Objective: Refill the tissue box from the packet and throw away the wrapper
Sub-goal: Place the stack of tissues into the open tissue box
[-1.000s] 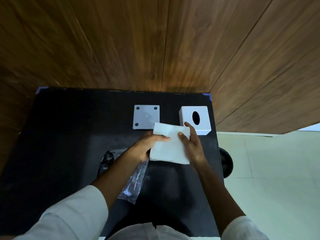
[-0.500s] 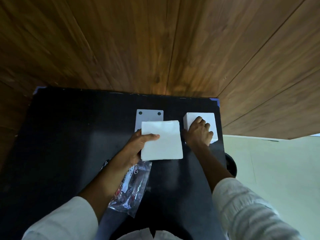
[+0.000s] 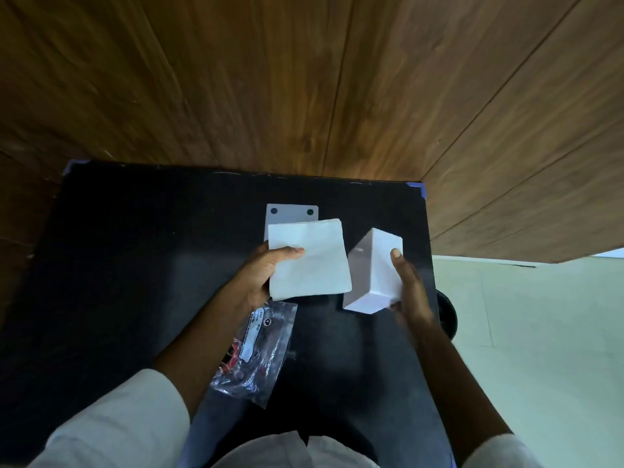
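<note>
My left hand (image 3: 262,275) grips a square white stack of tissues (image 3: 312,261) above the black table (image 3: 141,265), thumb across its top. To its right my right hand (image 3: 408,292) holds the white tissue box (image 3: 373,275) lifted and tilted on its side, close beside the stack; its oval opening is hidden. The box's flat grey bottom panel (image 3: 292,214), with black dots at its corners, lies on the table behind the tissues, partly covered by them. The empty clear plastic wrapper (image 3: 260,352) lies on the table under my left forearm.
A wooden wall stands right behind the table. A round black bin (image 3: 447,314) sits on the pale floor just past the table's right edge, behind my right wrist.
My right hand let go of the tissue stack, reached to the box, and has lifted and tilted it toward the stack. My left hand keeps the tissues, raised slightly.
</note>
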